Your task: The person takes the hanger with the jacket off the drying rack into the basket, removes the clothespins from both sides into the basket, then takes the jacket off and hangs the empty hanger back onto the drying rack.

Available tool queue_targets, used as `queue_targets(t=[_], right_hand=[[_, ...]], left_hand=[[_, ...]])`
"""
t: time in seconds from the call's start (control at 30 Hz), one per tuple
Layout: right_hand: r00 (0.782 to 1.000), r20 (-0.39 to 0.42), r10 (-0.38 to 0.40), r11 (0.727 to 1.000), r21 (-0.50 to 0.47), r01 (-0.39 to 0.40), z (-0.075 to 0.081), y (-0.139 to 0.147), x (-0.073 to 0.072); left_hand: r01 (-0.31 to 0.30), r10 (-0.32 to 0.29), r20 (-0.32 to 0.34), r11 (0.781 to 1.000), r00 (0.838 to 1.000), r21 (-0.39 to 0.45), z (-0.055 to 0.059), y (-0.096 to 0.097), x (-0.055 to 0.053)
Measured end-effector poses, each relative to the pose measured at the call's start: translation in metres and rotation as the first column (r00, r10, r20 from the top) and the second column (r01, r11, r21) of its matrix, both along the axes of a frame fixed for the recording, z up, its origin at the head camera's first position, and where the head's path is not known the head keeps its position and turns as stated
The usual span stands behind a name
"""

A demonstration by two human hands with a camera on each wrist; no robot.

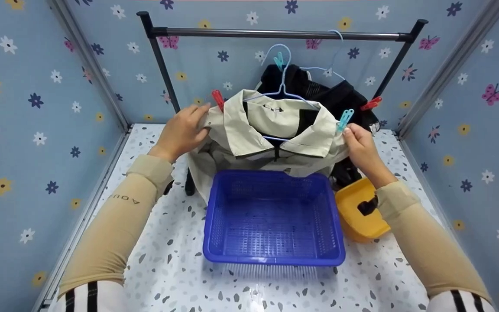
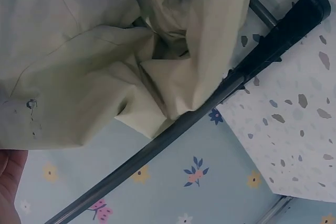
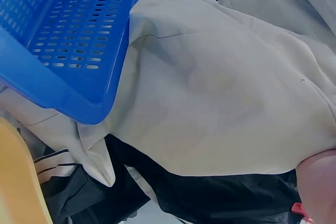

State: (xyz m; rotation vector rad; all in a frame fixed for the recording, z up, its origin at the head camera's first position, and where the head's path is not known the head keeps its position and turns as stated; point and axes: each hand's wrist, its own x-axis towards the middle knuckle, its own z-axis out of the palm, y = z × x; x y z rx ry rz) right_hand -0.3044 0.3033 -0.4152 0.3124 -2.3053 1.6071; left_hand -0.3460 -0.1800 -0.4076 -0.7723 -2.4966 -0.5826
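Observation:
A cream zip-up jacket (image 1: pixel 293 116) hangs on a light-blue hanger (image 1: pixel 283 82), its collar spread and facing me. My left hand (image 1: pixel 184 130) grips the shoulder on the left, beside a red clothespin (image 1: pixel 218 100). On the other shoulder, my right hand (image 1: pixel 362 147) pinches the fabric with the thumb on top, right by a teal clothespin (image 1: pixel 345 120). The left wrist view shows the bunched sleeve (image 2: pixel 173 82) hanging near the rack's leg. In the right wrist view, smooth jacket cloth (image 3: pixel 199 108) stretches beside the thumb.
A blue plastic basket (image 1: pixel 275 261) stands in front of the jacket, overlapping its hem. To its right is a yellow container (image 1: pixel 362 216). Behind, black clothing (image 1: pixel 340 97) hangs on another hanger under the dark rack bar (image 1: pixel 249 33). Flower-patterned walls enclose the speckled surface (image 1: pixel 163 260).

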Motion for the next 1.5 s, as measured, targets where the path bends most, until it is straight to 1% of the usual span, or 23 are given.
queue_targets(t=[0.13,0.2,0.27,0.4,0.5,0.63,0.77,0.87,1.0,1.1,1.2,1.33,1.43,1.5], right_hand=[[0.999,0.037,0.029,0.999,-0.03,-0.028,-0.001,0.004,0.004],[0.998,0.049,0.048,0.998,-0.039,-0.046,-0.002,0.007,0.007],[0.996,0.056,0.067,0.997,-0.039,-0.065,-0.003,0.009,0.01],[0.992,0.072,0.102,0.994,-0.031,-0.1,-0.006,0.012,0.017],[0.988,0.083,0.127,0.992,-0.026,-0.125,-0.009,0.014,0.022],[0.985,0.099,0.144,0.99,-0.018,-0.143,-0.014,0.015,0.028],[0.982,0.118,0.151,0.988,-0.012,-0.151,-0.019,0.017,0.033],[0.979,0.133,0.153,0.988,-0.002,-0.154,-0.024,0.017,0.036],[0.974,0.161,0.159,0.986,0.017,-0.163,-0.031,0.019,0.042],[0.971,0.177,0.162,0.985,0.031,-0.17,-0.038,0.02,0.046],[0.973,0.165,0.162,0.983,0.064,-0.174,-0.045,0.022,0.049],[0.982,0.11,0.155,0.976,0.136,-0.169,-0.054,0.025,0.055],[0.986,0.076,0.152,0.976,0.149,-0.161,-0.06,0.025,0.059],[0.987,0.072,0.146,0.977,0.145,-0.155,-0.063,0.025,0.062]], left_hand=[[0.004,-0.005,-0.025,1.0,1.0,-0.029,0.002,-0.001,0.011],[0.011,-0.012,-0.025,0.999,1.0,-0.034,0.0,-0.002,0.017],[0.026,-0.026,-0.018,0.999,0.999,-0.02,-0.003,-0.002,0.023],[0.06,-0.061,0.017,0.997,0.998,0.044,-0.011,-0.003,0.032],[0.077,-0.083,0.073,0.993,0.994,0.087,-0.017,-0.003,0.038],[0.094,-0.118,0.172,0.986,0.978,0.139,-0.024,-0.002,0.047],[0.108,-0.156,0.258,0.976,0.953,0.19,-0.031,-0.001,0.055],[0.114,-0.169,0.291,0.974,0.942,0.198,-0.036,-0.002,0.06],[0.124,-0.174,0.323,0.978,0.93,0.17,-0.044,-0.003,0.069],[0.135,-0.186,0.349,0.977,0.919,0.165,-0.051,-0.003,0.074],[0.134,-0.192,0.365,0.975,0.911,0.178,-0.058,-0.003,0.078],[0.133,-0.199,0.373,0.972,0.906,0.195,-0.067,-0.005,0.081],[0.147,-0.21,0.355,0.97,0.911,0.196,-0.075,-0.007,0.082],[0.158,-0.217,0.338,0.968,0.916,0.195,-0.079,-0.008,0.083]])
